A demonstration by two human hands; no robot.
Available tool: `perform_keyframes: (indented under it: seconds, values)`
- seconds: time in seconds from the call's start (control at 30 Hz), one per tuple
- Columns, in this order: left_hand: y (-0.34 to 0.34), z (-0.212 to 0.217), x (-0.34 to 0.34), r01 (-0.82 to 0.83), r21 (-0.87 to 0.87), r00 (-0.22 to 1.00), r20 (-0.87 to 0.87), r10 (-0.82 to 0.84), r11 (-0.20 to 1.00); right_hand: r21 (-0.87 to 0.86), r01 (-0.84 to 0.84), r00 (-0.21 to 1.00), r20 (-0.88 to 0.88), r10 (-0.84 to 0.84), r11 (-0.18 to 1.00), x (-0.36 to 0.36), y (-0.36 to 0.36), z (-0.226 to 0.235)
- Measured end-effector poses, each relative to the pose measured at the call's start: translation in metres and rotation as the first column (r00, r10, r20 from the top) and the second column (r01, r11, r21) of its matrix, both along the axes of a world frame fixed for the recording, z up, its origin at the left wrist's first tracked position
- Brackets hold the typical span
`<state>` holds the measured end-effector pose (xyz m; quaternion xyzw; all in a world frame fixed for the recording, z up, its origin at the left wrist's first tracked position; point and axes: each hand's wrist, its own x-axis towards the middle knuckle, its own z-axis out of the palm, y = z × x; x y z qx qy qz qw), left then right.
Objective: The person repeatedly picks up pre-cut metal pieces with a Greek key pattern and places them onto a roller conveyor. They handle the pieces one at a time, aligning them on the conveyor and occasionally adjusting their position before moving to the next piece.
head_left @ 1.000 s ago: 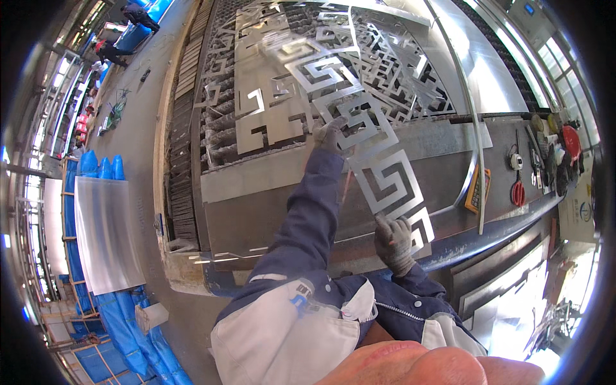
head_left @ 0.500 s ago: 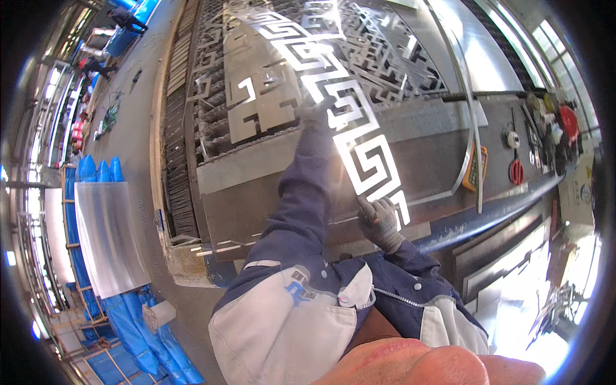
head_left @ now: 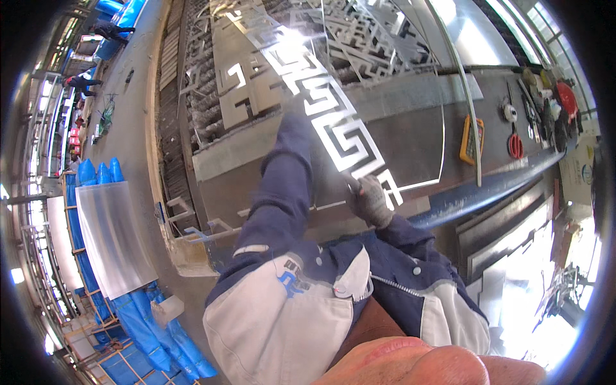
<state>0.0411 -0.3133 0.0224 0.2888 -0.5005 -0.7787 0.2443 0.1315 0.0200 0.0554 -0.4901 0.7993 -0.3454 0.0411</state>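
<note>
A long, shiny metal strip (head_left: pixel 346 135) cut in a square-spiral fretwork pattern slants across the bench in front of me. My left hand (head_left: pixel 295 106), in a grey glove, reaches far along it and grips its left edge; glare and motion blur its fingers. Near the strip's close end, my right hand (head_left: pixel 370 200), also grey-gloved, is closed on its edge. A thin bright rim (head_left: pixel 443 141) curves around to the strip's right; I cannot tell whether it is joined to it. Beneath lies a grey metal sheet (head_left: pixel 256 186).
Cut metal scraps (head_left: pixel 385 45) cover the slatted bed behind. To the right lie a yellow-cased meter (head_left: pixel 471 138), red-handled scissors (head_left: pixel 515 145) and a pale bar (head_left: pixel 463 83). A blue-wrapped stack with a shiny sheet (head_left: pixel 115 237) stands left. People (head_left: pixel 112 29) are far left.
Both hands and the fretwork strip have shifted left, the right hand slightly toward the far side. The thin bright rim moved left too, uncovering the meter.
</note>
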Motion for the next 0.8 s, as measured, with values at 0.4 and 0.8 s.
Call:
perform_keyframes:
  seconds: [0.4,0.8]
  values:
    - [-0.001,-0.048,0.014,0.062,0.405,0.998,-0.027,-0.056,0.912,0.286,-0.194,0.979,0.113,0.168,0.938,-0.011,-0.002,-0.034]
    - [0.020,0.013,-0.011,-0.086,-0.261,0.991,0.078,0.110,0.962,-0.017,0.134,0.991,-0.005,-0.134,0.991,-0.086,-0.058,0.029]
